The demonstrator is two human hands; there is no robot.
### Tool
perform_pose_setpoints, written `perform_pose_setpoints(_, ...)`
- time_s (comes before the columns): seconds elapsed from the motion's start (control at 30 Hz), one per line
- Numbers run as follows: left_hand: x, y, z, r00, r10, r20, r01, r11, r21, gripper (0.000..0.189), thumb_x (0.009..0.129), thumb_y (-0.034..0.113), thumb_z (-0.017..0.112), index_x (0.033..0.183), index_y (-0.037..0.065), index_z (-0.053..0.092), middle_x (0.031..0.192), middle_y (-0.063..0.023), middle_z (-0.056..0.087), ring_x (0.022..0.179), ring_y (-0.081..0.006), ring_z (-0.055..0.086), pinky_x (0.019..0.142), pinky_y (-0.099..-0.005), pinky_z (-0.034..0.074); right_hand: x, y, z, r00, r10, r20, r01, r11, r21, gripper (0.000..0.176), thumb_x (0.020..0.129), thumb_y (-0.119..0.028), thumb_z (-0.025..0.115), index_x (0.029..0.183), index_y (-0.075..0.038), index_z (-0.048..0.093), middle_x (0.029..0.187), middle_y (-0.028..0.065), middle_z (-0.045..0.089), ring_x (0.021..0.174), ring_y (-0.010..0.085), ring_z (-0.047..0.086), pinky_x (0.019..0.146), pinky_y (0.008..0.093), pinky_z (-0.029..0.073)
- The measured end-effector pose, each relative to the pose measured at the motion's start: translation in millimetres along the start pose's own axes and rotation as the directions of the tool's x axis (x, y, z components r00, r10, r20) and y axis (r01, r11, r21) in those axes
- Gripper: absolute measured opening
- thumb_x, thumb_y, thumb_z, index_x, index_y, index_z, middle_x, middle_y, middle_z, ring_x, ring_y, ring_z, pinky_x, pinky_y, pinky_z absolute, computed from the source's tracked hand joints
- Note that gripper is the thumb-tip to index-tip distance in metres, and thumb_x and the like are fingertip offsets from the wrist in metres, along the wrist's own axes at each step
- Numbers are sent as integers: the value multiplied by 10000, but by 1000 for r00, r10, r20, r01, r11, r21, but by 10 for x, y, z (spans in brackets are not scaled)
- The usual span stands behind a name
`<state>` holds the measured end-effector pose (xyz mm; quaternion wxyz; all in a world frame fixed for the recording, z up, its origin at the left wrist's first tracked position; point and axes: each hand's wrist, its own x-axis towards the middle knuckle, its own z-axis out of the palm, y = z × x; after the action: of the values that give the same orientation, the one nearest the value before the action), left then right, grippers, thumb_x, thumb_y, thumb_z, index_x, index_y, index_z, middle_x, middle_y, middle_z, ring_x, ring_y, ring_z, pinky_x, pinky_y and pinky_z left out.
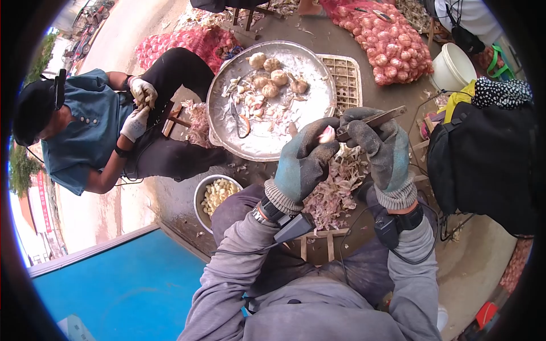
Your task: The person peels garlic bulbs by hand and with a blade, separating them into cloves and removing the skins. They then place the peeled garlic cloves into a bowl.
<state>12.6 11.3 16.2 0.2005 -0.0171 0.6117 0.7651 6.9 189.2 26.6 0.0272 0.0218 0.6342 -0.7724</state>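
Note:
My left hand [307, 156], in a dirty teal and grey work glove, pinches a pinkish-white garlic clove [327, 134] between thumb and fingers. My right hand [382, 149], gloved alike, is closed around a knife [387, 116]; its blunt end sticks out to the upper right and its other end reaches the clove. Just beyond my hands lies a wide round metal tray [267, 151] with whole garlic bulbs [269, 90], loose cloves [256, 105] and scissors [243, 126] with an orange handle. Papery garlic skins [333, 196] are heaped below my hands.
A bowl [200, 211] of peeled cloves stands by my left knee. On the left sits a co-worker [85, 131] in white gloves. Red net sacks of garlic [392, 48] lie beyond the tray. A white bucket [453, 68] and a black bag [483, 159] are on the right.

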Motion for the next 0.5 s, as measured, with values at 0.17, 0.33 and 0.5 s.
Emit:
perform_pose_setpoints(0.17,-13,-163,114,985,166,-47,-163,985,64,416,991,89,600,1398,29,541,879,22,614,598,-13,446,514,-194,341,4,54,9,999,16,-52,-12,998,65,307,974,-214,661,1176,17,661,978,56,717,838,108,675,726,238,547)
perform_pose_setpoints(0.33,4,-195,198,982,161,-95,-153,985,82,426,991,89,602,1408,34,541,864,24,615,589,-14,440,514,-198,346,-45,152,-36,997,68,-39,-44,899,436,603,1045,-420,290,1240,40,626,1066,138,716,981,217,696,862,319,561)
perform_pose_setpoints(0.5,12,-179,241,978,183,-103,-177,982,63,426,977,70,612,1398,35,552,860,20,618,585,-16,444,511,-199,356,-40,-5,8,992,101,-74,-84,976,203,405,1030,-283,491,1224,42,634,1050,132,711,932,197,704,807,308,579)
